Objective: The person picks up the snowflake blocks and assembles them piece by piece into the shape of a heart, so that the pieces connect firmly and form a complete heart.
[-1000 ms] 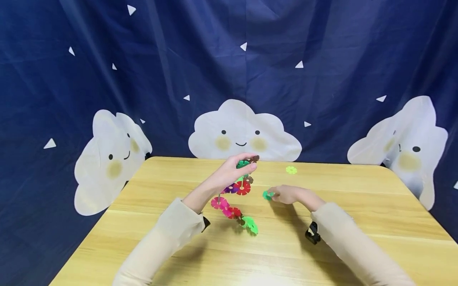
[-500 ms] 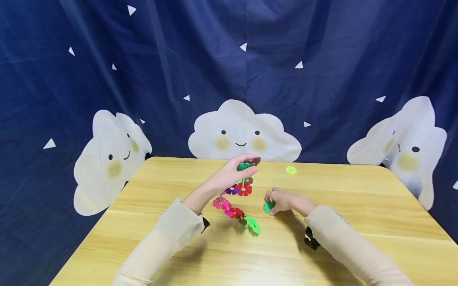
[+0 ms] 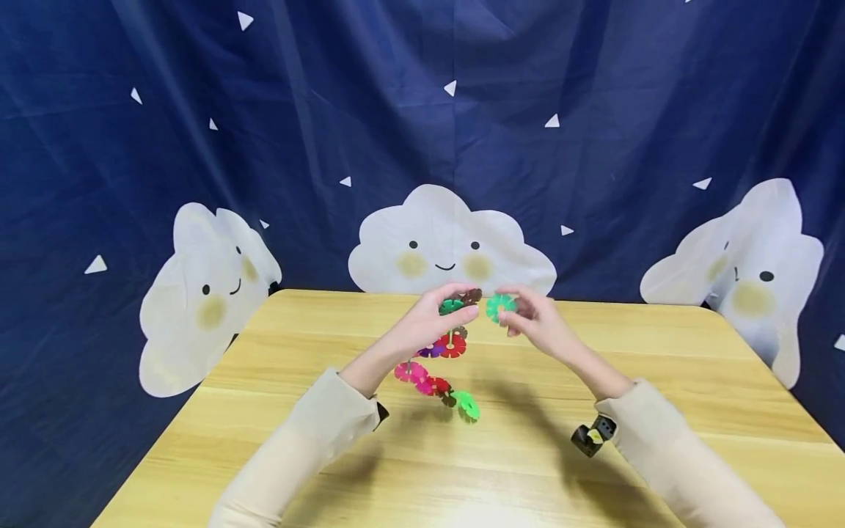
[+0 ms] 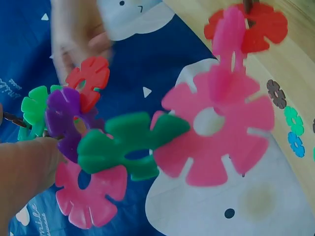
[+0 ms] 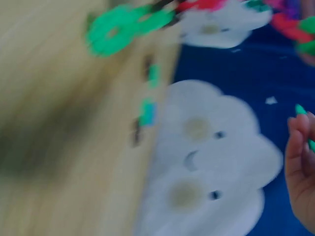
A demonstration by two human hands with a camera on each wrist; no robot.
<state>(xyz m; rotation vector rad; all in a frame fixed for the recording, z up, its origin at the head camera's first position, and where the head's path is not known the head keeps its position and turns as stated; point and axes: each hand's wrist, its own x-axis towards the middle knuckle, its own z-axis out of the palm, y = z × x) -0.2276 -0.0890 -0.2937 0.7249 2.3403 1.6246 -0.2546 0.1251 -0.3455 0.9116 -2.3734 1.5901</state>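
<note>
My left hand [image 3: 425,323] holds up a winding chain of slotted, flower-shaped plastic discs, with a green disc [image 3: 452,305] and a brown disc [image 3: 472,296] by its fingers. Lower in the chain come a purple disc [image 4: 64,118], red and pink discs [image 4: 221,142], and a bright green disc [image 3: 467,405] at the lower end. Close on the right, my right hand [image 3: 538,323] pinches a single teal-green disc [image 3: 495,306] between thumb and fingers. A small gap separates this disc from the chain. The left fingertips are partly hidden behind the chain.
Beneath both hands is a wooden table [image 3: 660,367]. In the left wrist view, loose brown [image 4: 276,94], green [image 4: 294,120] and blue discs [image 4: 296,144] lie on it. A dark blue curtain [image 3: 594,147] with white clouds hangs behind.
My right hand has picked the teal-green disc off the table and raised it up beside the left hand. The left hand and chain have hardly moved.
</note>
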